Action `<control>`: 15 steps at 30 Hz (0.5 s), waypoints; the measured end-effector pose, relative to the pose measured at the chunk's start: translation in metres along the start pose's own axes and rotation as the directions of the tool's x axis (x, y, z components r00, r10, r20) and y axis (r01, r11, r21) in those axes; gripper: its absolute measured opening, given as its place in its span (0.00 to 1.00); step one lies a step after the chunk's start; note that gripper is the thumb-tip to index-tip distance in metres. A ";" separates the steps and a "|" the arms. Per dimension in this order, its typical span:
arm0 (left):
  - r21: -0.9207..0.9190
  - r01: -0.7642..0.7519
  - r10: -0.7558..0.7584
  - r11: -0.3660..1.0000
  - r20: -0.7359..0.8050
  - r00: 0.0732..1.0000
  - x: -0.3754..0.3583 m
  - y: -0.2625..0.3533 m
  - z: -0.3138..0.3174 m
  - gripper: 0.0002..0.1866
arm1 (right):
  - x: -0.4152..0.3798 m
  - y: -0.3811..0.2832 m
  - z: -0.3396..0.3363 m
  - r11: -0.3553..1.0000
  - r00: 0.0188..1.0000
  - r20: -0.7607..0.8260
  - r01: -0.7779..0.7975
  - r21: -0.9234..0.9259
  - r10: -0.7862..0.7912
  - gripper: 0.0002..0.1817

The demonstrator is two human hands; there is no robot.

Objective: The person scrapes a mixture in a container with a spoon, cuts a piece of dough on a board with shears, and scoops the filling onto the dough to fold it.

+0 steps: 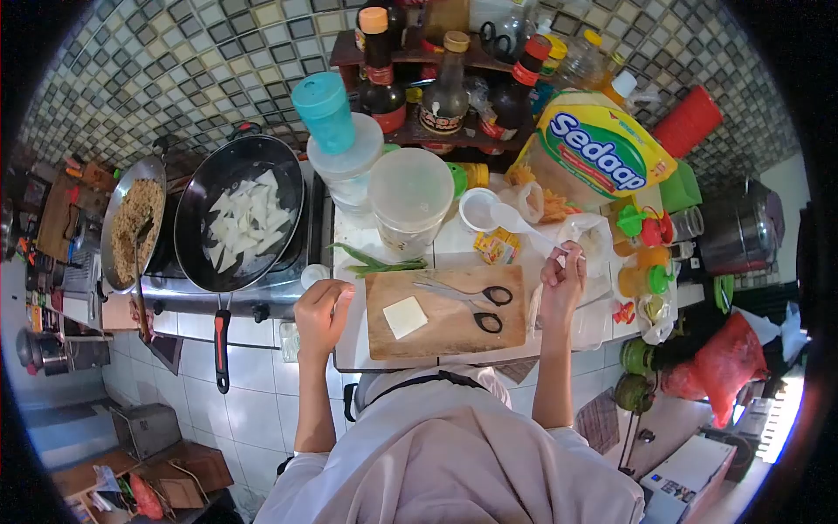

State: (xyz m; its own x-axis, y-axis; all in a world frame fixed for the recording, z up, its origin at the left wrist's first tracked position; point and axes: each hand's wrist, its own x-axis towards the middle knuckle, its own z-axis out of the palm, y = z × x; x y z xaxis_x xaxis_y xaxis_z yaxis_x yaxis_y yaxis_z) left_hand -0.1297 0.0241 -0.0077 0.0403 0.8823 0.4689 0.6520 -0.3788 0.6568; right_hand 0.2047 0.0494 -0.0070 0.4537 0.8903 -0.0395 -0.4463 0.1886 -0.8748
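Observation:
My right hand (563, 278) pinches the handle of a white plastic spoon (508, 216), whose bowl is over the rim of a small white tub (479, 210). My left hand (323, 313) is closed with its fingers curled, left of the wooden cutting board (388, 343); nothing shows in it. A pale square block (405, 318), perhaps tofu, lies on the board. Beside it rest scissors (476, 304) with black handles. Long green leaves (375, 261) lie along the board's back edge, and a small yellow packet (497, 247) is behind the board.
To the left, a black frying pan (194, 253) with white slices (249, 218) stands on the stove (196, 303), beside a wok (112, 262) of brown crumbly food. Lidded tubs (410, 192), sauce bottles (378, 79) and a yellow Sedaap bag (602, 148) crowd the back.

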 end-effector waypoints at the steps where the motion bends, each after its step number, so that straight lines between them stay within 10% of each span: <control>1: -0.006 -0.007 0.008 1.000 0.012 1.000 0.001 0.001 0.001 0.05 | -0.005 -0.004 -0.002 1.000 1.000 -0.028 -0.003 0.027 0.003 0.12; 15: -0.020 -0.151 0.152 0.988 0.132 0.979 0.017 0.004 0.017 0.05 | -0.072 -0.033 -0.107 0.982 0.940 -0.294 0.143 -0.120 -0.173 0.12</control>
State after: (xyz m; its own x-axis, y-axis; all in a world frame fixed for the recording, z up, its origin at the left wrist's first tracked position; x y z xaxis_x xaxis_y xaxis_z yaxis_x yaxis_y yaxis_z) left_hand -0.1141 0.0418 -0.0072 0.2388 0.8434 0.4813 0.6234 -0.5132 0.5899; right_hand 0.2694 -0.0656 -0.0273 0.7304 0.6825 -0.0276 -0.2808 0.2633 -0.9229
